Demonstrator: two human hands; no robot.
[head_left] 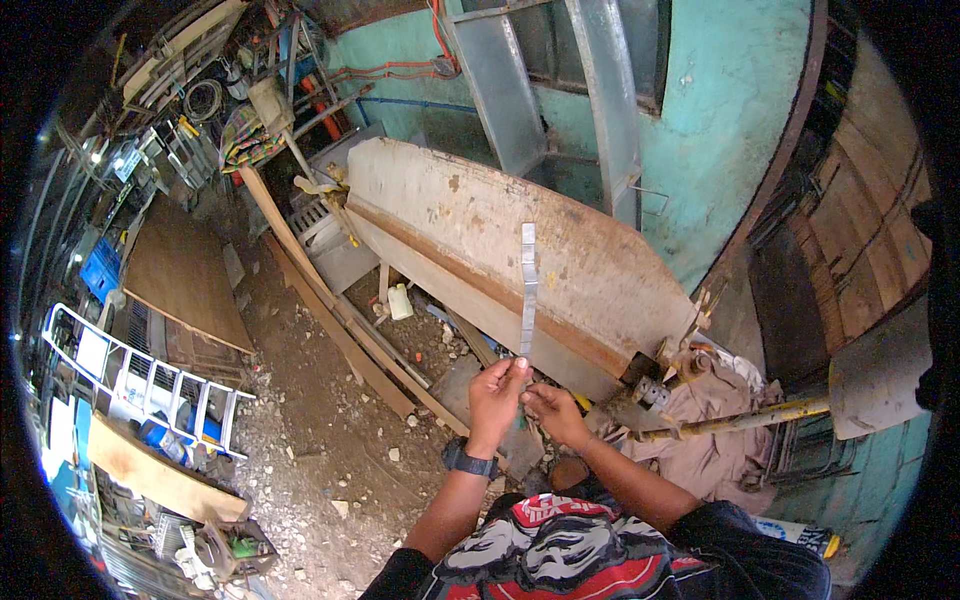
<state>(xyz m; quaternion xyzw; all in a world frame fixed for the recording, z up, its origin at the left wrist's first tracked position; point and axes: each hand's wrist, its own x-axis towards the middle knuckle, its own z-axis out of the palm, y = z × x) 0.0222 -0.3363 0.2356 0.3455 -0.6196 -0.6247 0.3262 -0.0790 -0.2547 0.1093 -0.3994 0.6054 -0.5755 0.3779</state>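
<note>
My left hand (pixel 497 398), with a dark watch on its wrist, pinches the lower end of a thin, flat, silvery metal strip (pixel 529 285). The strip points away from me and has several bends or segments along its length. My right hand (pixel 557 412) is closed close beside the left, its fingertips together just below the pinch. Whether those fingertips also grip the strip's end is hidden. Behind the strip lies a large whitish, stained board (pixel 450 210) with a brown strip of wood along it.
Long wooden planks (pixel 335 310) run along the dirt floor to the left. An aluminium ladder (pixel 150 375) lies farther left, near a brown plywood sheet (pixel 185 265). At right, a yellowish pipe (pixel 740 418) crosses a crumpled beige cloth (pixel 700 450). A turquoise wall (pixel 735 120) stands behind.
</note>
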